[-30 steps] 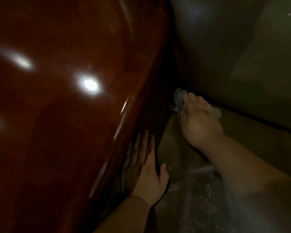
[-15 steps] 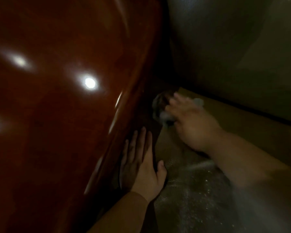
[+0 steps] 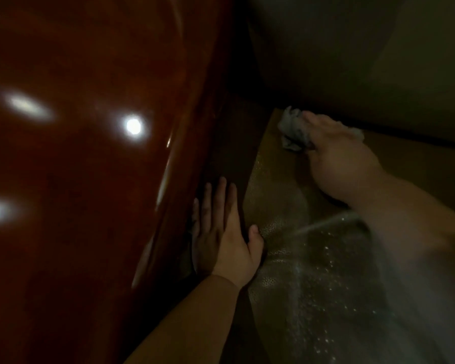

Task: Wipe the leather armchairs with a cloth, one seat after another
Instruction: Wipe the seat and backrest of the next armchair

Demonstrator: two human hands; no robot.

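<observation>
While left hand [image 3: 225, 239] braces, cloth [image 3: 293, 132] fills right hand [image 3: 336, 156].

The cloth [image 3: 293, 132] lies on the seat [image 3: 281, 195] near its back corner, right of the armrest [image 3: 90, 179].

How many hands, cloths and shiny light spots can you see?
Hands: 2, the left hand flat on the glossy red-brown armrest and the right hand holding the cloth.
Cloths: 1, the grey cloth on the seat.
Light spots on the armrest: 3.
Total: 6.
</observation>
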